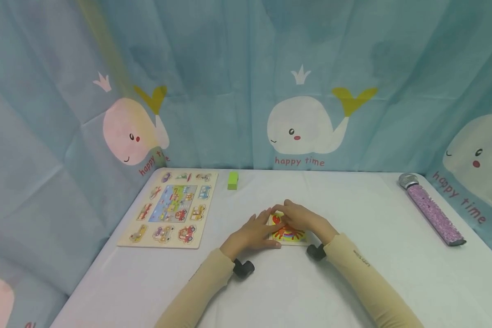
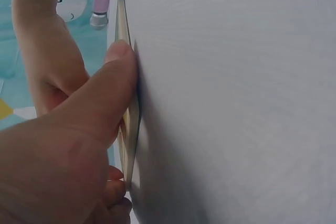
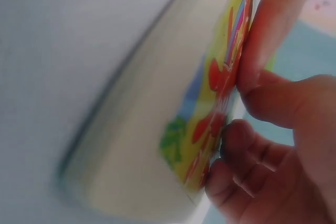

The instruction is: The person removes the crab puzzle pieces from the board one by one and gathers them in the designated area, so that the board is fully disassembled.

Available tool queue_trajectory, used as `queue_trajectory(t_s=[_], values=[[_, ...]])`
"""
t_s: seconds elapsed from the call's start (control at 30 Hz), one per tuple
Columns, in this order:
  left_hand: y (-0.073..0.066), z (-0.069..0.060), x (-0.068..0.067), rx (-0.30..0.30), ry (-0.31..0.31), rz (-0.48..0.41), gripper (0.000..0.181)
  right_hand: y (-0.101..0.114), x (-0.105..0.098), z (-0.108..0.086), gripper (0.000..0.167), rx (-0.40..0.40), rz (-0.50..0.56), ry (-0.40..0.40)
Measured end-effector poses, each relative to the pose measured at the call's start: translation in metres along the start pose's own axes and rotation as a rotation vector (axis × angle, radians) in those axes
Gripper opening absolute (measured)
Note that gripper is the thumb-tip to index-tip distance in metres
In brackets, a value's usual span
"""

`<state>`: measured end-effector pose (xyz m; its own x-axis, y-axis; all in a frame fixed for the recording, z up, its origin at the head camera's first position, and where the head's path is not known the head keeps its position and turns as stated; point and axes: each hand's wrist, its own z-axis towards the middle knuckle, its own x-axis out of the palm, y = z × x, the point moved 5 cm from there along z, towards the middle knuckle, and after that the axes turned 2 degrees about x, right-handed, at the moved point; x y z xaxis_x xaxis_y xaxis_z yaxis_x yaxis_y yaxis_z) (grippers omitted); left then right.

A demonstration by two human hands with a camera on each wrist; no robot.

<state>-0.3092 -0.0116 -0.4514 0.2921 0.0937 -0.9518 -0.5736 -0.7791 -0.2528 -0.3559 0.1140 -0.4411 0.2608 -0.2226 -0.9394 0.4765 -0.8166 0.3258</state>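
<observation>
A small jigsaw puzzle (image 1: 289, 236), its picture red on yellow with a rainbow band, lies flat in a pale wooden frame (image 3: 131, 129). My left hand (image 1: 254, 233) holds the left side, thumb (image 2: 105, 95) along the near edge and fingertips by the far corner. From the far side, my right hand (image 1: 298, 217) reaches over, its bent fingers (image 3: 216, 182) touching the picture close to the left hand. Part of the picture is covered by the right hand. Whether a loose piece is between its fingers cannot be seen.
On the left lies a larger wooden vehicle puzzle board (image 1: 201, 223). A green block (image 1: 233, 181) stands at the back of the white table (image 1: 279, 291). To the right is a glittery pink microphone (image 1: 434, 210). Whale-print curtains (image 1: 213, 114) border the table.
</observation>
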Motion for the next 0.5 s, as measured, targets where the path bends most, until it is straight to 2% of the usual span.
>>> queue_trajectory(t_s=[0.27,0.5], values=[[0.0007,-0.0001,0.0013,-0.005,0.000,-0.017,0.068,0.0078,-0.0025,-0.0024,0.039,0.023,0.031,0.025],[0.0003,-0.0016,0.0001,-0.007,0.004,-0.059,0.068,0.0035,-0.0024,0.0008,0.038,0.025,0.051,-0.020]])
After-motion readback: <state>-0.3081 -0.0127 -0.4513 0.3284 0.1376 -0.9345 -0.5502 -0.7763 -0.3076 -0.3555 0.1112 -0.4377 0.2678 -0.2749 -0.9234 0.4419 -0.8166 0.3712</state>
